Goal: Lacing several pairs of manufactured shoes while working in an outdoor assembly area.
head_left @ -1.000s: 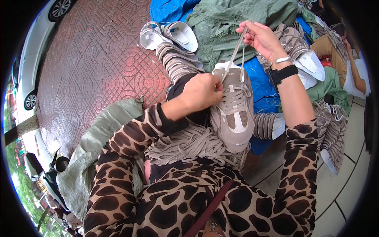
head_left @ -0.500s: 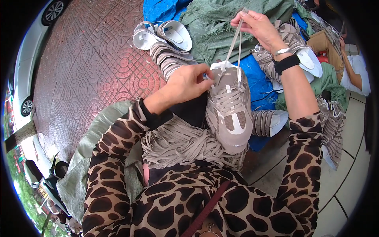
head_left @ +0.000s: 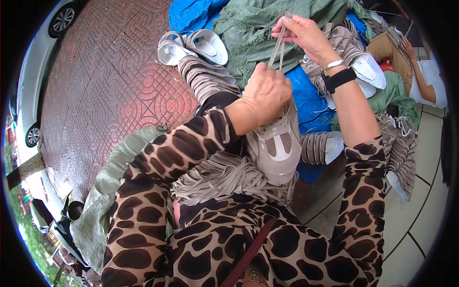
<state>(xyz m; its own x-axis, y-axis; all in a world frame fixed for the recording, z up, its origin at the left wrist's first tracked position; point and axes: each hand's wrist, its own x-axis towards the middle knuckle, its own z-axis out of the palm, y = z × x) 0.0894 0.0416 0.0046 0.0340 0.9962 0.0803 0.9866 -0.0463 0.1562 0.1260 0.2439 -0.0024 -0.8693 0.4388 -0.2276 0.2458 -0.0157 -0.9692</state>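
A grey-beige sneaker rests toe toward me on my lap, partly laced, its tongue and upper end hidden behind my left hand. Two strands of a flat beige shoelace run from the shoe up to my right hand, which pinches them at the top. My left hand is closed around the lower part of these strands, knuckles up, just above the shoe. Beside the sneaker, a heap of loose beige laces lies across my lap.
Stacked shoe uppers lie ahead on the left, more at the right. Green sacking and a blue sheet spread beyond the shoe. Another person's arm shows at far right. A car stands at far left.
My left hand has moved right and up from the shoe's left side and closed over the lace strands. The right hand still holds their top, shifted slightly left.
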